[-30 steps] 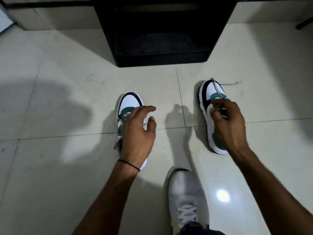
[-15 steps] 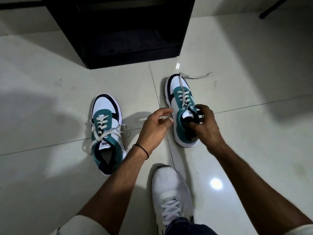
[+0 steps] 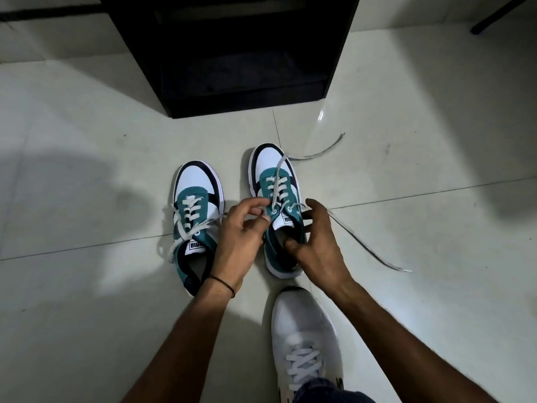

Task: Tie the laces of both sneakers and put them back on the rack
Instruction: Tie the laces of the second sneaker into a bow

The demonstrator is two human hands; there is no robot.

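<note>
Two white, teal and black sneakers stand side by side on the pale tiled floor, toes pointing away. The left sneaker [image 3: 195, 210] has loose untied laces draped over its side. On the right sneaker [image 3: 276, 181] one lace end [image 3: 319, 152] trails past the toe, and another lace end [image 3: 369, 245] runs out to the right. My right hand [image 3: 316, 242] grips the right sneaker's collar, thumb inside the opening. At that sneaker's left side, by the top eyelets, my left hand [image 3: 241, 234] has its fingers curled; whether it pinches a lace I cannot tell.
A black shoe rack [image 3: 232, 53] with a dark open shelf stands just beyond the sneakers. My own foot in a white shoe [image 3: 305, 338] rests on the floor below my hands. A dark furniture leg [image 3: 499, 16] shows at the top right.
The right sneaker now sits close beside the left one. My left hand left the left sneaker and came to the right sneaker's left side. A lace end now lies stretched out to the right.
</note>
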